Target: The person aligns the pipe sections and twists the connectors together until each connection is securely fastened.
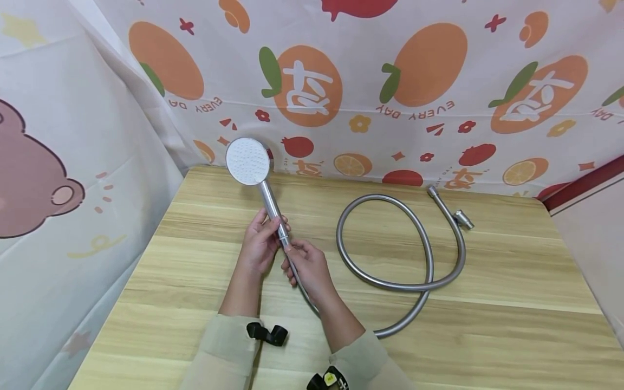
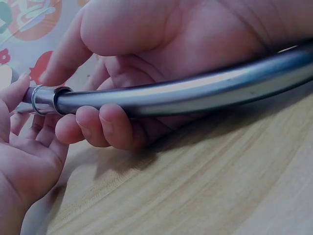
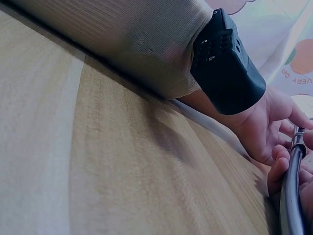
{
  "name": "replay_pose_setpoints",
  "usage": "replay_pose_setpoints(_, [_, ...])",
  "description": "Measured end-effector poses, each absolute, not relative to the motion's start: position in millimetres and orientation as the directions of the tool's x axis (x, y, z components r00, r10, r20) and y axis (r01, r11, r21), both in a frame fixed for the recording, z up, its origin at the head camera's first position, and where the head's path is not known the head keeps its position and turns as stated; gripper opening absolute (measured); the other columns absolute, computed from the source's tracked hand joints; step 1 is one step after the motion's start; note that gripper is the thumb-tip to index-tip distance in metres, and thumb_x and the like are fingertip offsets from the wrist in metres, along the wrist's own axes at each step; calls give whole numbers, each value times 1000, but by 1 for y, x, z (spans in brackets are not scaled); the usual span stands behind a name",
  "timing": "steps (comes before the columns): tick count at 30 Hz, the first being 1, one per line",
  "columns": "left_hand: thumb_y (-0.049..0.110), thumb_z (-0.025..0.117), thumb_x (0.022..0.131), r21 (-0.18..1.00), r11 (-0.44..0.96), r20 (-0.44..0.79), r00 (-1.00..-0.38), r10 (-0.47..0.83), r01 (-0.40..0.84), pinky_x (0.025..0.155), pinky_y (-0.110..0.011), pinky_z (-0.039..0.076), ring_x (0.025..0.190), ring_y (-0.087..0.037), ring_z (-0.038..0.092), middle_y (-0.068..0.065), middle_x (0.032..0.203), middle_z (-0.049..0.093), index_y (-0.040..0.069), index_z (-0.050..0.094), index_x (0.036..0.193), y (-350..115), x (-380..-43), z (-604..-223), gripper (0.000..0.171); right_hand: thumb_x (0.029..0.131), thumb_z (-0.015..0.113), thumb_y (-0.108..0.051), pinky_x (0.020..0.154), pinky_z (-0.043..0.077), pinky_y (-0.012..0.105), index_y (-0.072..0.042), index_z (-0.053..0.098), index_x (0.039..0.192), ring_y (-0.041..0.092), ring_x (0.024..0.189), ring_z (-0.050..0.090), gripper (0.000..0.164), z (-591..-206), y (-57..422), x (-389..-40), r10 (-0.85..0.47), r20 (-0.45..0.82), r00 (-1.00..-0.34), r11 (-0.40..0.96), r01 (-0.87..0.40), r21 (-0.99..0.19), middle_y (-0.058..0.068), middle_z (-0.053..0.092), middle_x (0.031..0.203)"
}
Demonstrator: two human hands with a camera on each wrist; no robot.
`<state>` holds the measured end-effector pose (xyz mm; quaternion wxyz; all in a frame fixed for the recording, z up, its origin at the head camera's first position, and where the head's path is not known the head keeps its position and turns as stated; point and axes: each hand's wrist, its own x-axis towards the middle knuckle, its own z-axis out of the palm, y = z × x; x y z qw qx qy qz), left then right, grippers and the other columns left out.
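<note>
A round shower head (image 1: pixel 247 161) with a white face and chrome handle points up and to the left over the table's far edge. My left hand (image 1: pixel 260 241) grips the lower part of its handle, thumb laid across the front. Just below, my right hand (image 1: pixel 312 268) holds the grey metal hose (image 2: pixel 186 95) near its end. In the left wrist view, the hose's metal collar (image 2: pixel 46 100) meets the handle between the two hands. Whether the joint is screwed tight cannot be told. Part of the hose is hidden under the right forearm.
The rest of the hose (image 1: pixel 380 283) lies in a loop on the wooden table (image 1: pixel 512 292). Its free end (image 1: pixel 432 191) points to the back, beside a small chrome fitting (image 1: pixel 464 219). A fruit-print cloth (image 1: pixel 361 81) hangs behind, and another cloth (image 1: pixel 97 162) hangs at the left.
</note>
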<state>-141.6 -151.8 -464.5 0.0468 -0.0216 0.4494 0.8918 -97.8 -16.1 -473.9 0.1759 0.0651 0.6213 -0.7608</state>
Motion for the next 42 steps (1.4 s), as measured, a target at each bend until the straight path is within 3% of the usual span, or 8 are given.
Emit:
replay_pose_setpoints(5, [11, 62, 96, 803, -589, -69, -996, 64, -94, 70, -23, 53, 79, -11, 65, 2, 87, 66, 15, 54, 126, -152, -142, -465, 31, 86, 75, -19, 43, 45, 22, -9, 53, 115, 14, 53, 54, 38, -475, -17, -99, -161, -295, -942, -158, 320, -934, 6, 66, 74])
replay_pose_setpoints(10, [8, 60, 97, 797, -596, -76, -995, 63, -99, 69, -22, 53, 78, -11, 65, 2, 87, 66, 15, 54, 125, -151, -142, -465, 30, 92, 69, -22, 43, 45, 22, -5, 59, 109, 13, 53, 54, 26, -474, -17, -98, -169, -312, -935, -173, 339, -925, 6, 66, 73])
replay_pose_setpoints(13, [8, 60, 97, 793, -600, -87, -994, 62, -106, 69, -22, 53, 78, -11, 65, 2, 87, 66, 15, 54, 125, -151, -142, -464, 29, 95, 64, -26, 42, 45, 21, -1, 64, 108, 12, 52, 54, 28, -472, -17, -97, -182, -321, -930, -196, 354, -915, 5, 64, 71])
replay_pose_setpoints(20, [9, 61, 97, 802, -588, -88, -994, 63, -109, 68, -22, 53, 78, -11, 65, 2, 87, 66, 15, 54, 126, -152, -142, -465, 31, 92, 68, -25, 43, 45, 22, -12, 57, 120, 14, 52, 55, 33, -473, -17, -97, -186, -302, -935, -196, 337, -921, 6, 65, 73])
replay_pose_setpoints(25, [9, 61, 97, 809, -579, -84, -995, 57, -102, 68, -22, 52, 78, -11, 65, 2, 86, 67, 15, 55, 125, -152, -143, -465, 30, 89, 71, -14, 42, 45, 22, -9, 52, 113, 13, 51, 54, 31, -472, -18, -97, -171, -279, -945, -191, 310, -932, 6, 64, 71])
replay_pose_setpoints(32, [7, 58, 98, 787, -606, -99, -993, 62, -116, 70, -22, 53, 78, -12, 65, 1, 87, 66, 15, 54, 126, -152, -143, -465, 29, 97, 62, -25, 43, 46, 22, -2, 65, 110, 12, 53, 54, 27, -471, -16, -96, -182, -316, -931, -204, 350, -914, 6, 64, 71])
replay_pose_setpoints(39, [9, 60, 97, 784, -609, -101, -993, 65, -120, 70, -24, 54, 79, -12, 65, 1, 88, 66, 16, 55, 125, -152, -143, -465, 29, 93, 68, -26, 44, 46, 23, -14, 58, 121, 13, 53, 55, 32, -476, -15, -98, -191, -305, -933, -198, 340, -919, 6, 66, 73])
replay_pose_setpoints(42, [9, 61, 97, 791, -601, -94, -994, 61, -112, 71, -25, 54, 79, -12, 65, 2, 88, 67, 16, 55, 123, -152, -143, -465, 28, 89, 72, -20, 43, 46, 23, -12, 53, 119, 14, 52, 54, 36, -479, -16, -98, -185, -279, -942, -197, 314, -929, 6, 65, 72])
